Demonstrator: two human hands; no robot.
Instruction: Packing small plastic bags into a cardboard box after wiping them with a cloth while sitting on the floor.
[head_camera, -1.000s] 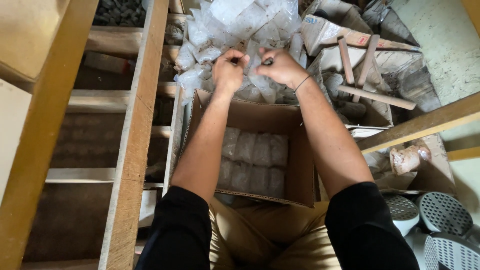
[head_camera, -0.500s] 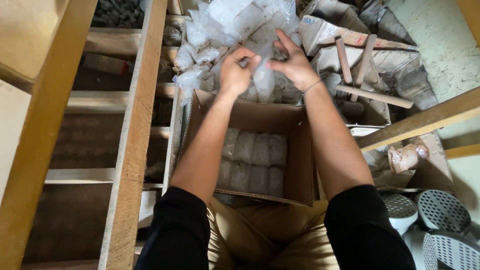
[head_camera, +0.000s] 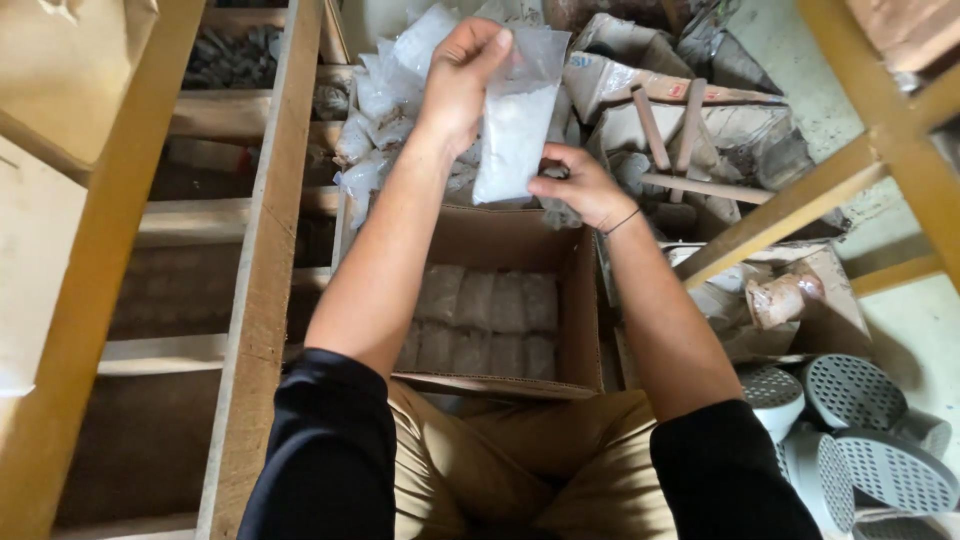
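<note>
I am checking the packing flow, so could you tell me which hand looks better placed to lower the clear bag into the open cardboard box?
Probably the left hand: it pinches the clear bag by its top, carrying it. The right hand only touches the lower edge, just above the cardboard box.

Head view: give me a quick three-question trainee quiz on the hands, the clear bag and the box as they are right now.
1. True or false: the left hand pinches the top edge of the clear plastic bag of white powder.
2. What does the right hand grip? A) the bag's lower edge B) a wooden hammer handle C) the box flap
3. What lies inside the open cardboard box below the hands?

Key
1. True; its fingers close on the top corner.
2. A
3. Rows of similar filled bags, packed side by side.
</note>
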